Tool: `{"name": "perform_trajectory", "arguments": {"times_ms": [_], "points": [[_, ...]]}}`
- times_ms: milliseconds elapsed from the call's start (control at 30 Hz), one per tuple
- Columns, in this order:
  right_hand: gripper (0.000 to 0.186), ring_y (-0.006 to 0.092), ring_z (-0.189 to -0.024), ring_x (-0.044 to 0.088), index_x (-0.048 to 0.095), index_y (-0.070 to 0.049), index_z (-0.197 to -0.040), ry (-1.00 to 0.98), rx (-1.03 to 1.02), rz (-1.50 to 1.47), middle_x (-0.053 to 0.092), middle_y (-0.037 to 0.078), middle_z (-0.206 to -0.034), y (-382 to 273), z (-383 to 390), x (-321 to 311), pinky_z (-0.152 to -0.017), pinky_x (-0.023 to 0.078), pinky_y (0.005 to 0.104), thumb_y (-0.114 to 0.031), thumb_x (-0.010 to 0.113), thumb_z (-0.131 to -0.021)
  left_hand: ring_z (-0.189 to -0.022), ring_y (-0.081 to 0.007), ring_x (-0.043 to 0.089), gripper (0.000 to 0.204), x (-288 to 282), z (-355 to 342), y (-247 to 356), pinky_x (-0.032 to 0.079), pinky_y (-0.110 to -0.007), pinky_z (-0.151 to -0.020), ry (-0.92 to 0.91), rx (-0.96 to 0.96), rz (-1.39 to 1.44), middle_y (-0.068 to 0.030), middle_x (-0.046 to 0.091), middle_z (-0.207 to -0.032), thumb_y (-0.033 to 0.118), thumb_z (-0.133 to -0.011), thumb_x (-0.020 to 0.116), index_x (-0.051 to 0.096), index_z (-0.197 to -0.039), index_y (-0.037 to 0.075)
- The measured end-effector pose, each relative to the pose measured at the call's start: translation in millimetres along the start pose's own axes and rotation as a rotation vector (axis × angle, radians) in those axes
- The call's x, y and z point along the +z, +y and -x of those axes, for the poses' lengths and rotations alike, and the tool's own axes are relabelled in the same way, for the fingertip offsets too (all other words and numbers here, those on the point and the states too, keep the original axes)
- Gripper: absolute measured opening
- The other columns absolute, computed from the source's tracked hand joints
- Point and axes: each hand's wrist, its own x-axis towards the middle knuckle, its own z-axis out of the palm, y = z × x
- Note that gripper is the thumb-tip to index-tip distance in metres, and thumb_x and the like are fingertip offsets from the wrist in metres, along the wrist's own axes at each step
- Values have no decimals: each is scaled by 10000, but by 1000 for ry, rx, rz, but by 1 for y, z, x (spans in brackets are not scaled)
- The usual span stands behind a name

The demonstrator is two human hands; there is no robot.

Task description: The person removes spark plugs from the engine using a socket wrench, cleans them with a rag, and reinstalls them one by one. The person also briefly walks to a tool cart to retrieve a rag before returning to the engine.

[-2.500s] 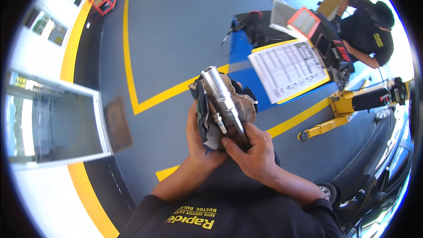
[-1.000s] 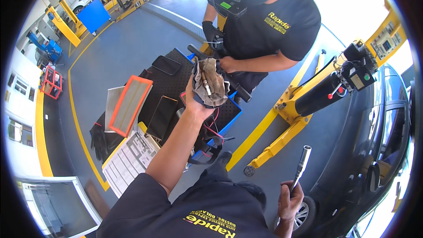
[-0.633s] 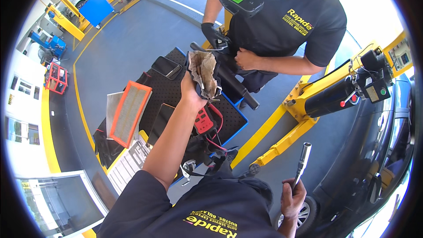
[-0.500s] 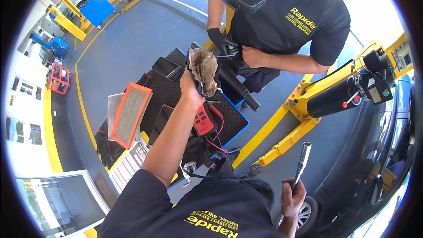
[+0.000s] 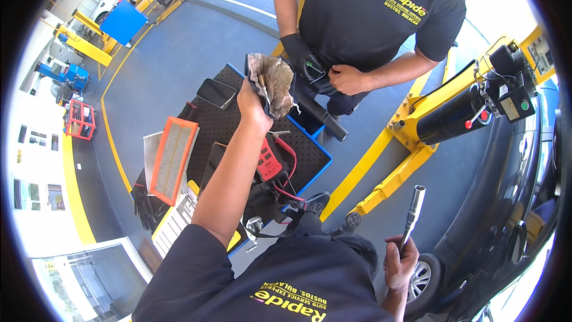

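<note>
One view only, head camera. Left hand (image 5: pixel 251 102) is stretched far out over the black tool cart (image 5: pixel 238 125), fingers clenched around a dirty rag (image 5: pixel 273 80), which bunches up on the far side of the fist. Right hand (image 5: pixel 400 262) is low and near, at the right, gripping a metal socket tube (image 5: pixel 412 214) by its lower end; long axis points up and away. A co-worker's gloved hand (image 5: pixel 301 59) is just beside the rag, nearer to it than the right hand.

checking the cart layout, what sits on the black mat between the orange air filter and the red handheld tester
In the head view, a dark flat tablet-like slab lies between the orange-framed air filter and the red handheld tester; the person's left forearm crosses over part of it.
</note>
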Motion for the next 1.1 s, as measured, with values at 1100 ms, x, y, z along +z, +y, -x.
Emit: {"name": "perform_trajectory", "arguments": {"times_ms": [1100], "points": [[196, 59, -629, 475, 659, 29, -946, 2, 12, 13, 594, -8, -694, 2, 13, 3, -583, 373, 241, -163, 680, -914, -1023, -276, 685, 411, 17, 14, 3, 570, -441, -895, -173, -69, 7, -104, 680, -1165, 331, -1032, 395, 616, -1257, 68]]}}
